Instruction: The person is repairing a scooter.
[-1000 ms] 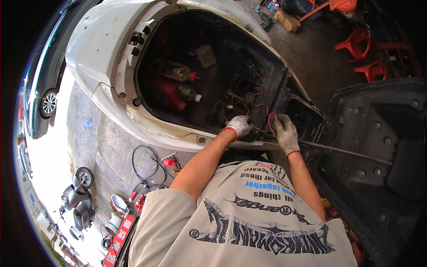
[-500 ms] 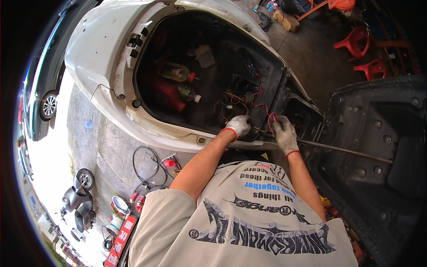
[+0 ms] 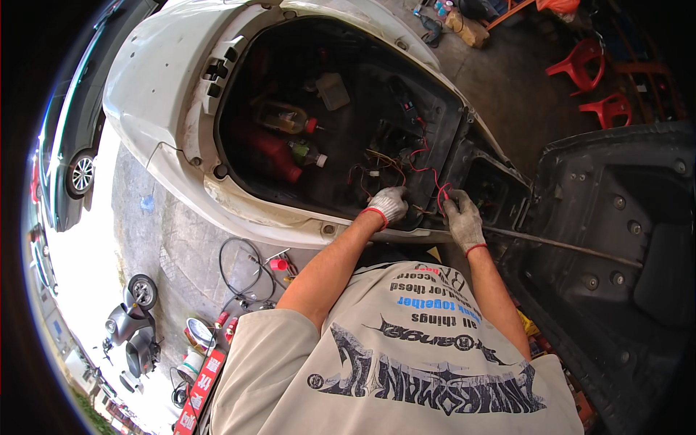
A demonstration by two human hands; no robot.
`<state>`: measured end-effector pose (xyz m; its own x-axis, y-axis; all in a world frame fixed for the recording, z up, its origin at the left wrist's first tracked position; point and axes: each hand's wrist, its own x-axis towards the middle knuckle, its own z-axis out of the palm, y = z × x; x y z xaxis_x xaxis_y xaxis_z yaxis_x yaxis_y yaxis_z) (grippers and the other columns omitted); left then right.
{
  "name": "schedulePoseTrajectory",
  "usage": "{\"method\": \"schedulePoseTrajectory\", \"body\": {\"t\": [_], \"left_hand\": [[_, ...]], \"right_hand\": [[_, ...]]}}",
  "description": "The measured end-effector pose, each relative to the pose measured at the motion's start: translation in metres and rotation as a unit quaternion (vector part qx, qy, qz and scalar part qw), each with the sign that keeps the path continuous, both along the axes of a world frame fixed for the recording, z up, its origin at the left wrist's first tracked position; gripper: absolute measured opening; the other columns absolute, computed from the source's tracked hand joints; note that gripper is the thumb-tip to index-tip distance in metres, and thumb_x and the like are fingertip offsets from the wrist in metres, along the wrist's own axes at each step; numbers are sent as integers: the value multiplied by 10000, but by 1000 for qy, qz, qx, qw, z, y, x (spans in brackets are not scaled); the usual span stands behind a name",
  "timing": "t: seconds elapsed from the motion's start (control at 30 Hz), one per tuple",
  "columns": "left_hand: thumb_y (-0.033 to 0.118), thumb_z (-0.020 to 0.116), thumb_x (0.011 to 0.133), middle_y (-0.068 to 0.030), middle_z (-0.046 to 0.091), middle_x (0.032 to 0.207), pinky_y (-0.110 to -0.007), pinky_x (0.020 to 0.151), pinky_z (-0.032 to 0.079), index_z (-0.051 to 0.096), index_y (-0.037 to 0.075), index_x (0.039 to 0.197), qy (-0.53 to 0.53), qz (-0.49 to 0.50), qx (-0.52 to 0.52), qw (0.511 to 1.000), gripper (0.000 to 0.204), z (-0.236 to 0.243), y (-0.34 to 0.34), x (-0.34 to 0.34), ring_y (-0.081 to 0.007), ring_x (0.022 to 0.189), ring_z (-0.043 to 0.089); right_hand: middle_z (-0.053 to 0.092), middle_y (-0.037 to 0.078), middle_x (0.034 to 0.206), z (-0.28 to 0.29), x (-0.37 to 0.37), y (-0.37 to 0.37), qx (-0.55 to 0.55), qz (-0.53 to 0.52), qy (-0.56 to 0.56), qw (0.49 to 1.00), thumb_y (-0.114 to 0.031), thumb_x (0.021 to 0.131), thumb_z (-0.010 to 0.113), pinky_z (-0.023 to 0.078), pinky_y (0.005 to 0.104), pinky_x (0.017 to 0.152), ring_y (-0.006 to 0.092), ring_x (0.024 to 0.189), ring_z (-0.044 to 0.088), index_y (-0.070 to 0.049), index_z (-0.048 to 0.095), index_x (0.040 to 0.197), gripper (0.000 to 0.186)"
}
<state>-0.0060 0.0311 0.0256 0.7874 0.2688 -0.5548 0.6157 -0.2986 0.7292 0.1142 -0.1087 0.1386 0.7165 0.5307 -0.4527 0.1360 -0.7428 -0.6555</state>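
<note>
In the open underseat compartment [image 3: 239,156] of a white scooter [image 3: 156,80], both my hands wear pale work gloves with red cuffs. My left hand [image 3: 389,205] is closed at the compartment's near edge, beside thin loose wires [image 3: 388,159]; its fingertips point away and what they pinch is hidden. To its right, my right hand [image 3: 464,220] is closed around a red test-lead probe [image 3: 446,193]. From the probe a red lead [image 3: 423,170] winds up to a dark handheld meter [image 3: 404,101] lying against the compartment's far wall.
The raised black seat [image 3: 580,217] stands at the right, with a thin metal rod [image 3: 565,246] reaching to it. Bottles [image 3: 286,118] and a translucent container [image 3: 333,91] lie in the compartment. Red chairs [image 3: 583,65] stand far right; a cable [image 3: 243,268] lies on the floor.
Both hands keep almost the same places and grips. The whole view has shifted very slightly.
</note>
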Motion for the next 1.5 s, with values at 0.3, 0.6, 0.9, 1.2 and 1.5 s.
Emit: {"method": "schedulePoseTrajectory", "body": {"t": [0.3, 0.6, 0.9, 1.2, 1.5], "left_hand": [[250, 530, 814, -227, 609, 1118, -437, 923, 451, 582, 19, 1146, 3, 9, 3, 1000, 408, 0, 1, 0, -379, 1071, 560], [280, 532, 828, -219, 602, 1140, -435, 924, 449, 593, 40, 1132, 5, 15, -6, 1000, 391, 0, 2, 0, -381, 1082, 554], [308, 544, 846, -200, 611, 1135, -428, 930, 445, 606, 50, 1117, 35, 51, 23, 998, 379, 2, 1, 1, -366, 1094, 552], [258, 572, 860, -154, 636, 1099, -418, 898, 460, 640, 109, 1074, 31, 95, 46, 994, 270, -11, 0, 0, -343, 1052, 576], [237, 610, 829, -155, 662, 1038, -389, 866, 477, 660, 75, 1034, 36, 152, 13, 988, 266, -8, 5, -2, -326, 1006, 610]], "right_hand": [[635, 84, 818, -20, 5, -9, 5, 41, -61, 997, -186, 882, 574, 481, 290, 583, 131, 617, 597, -51, 591, 1071, 233], [638, 82, 820, -32, 8, -14, 8, 59, -96, 994, -196, 885, 574, 482, 292, 589, 136, 629, 599, -64, 594, 1060, 220], [637, 192, 998, -30, 8, -12, 1, 27, -34, 999, -236, 872, 580, 465, 435, 822, 378, 972, 597, -76, 593, 1046, 236], [626, 206, 1057, -16, 12, -2, -30, -8, -13, 999, -284, 875, 576, 452, 425, 873, 374, 1023, 584, -63, 590, 1092, 309], [615, 233, 1097, -28, 13, 13, -102, 74, -7, 992, -376, 771, 631, 438, 423, 918, 365, 1055, 571, -21, 609, 1115, 495]]}}
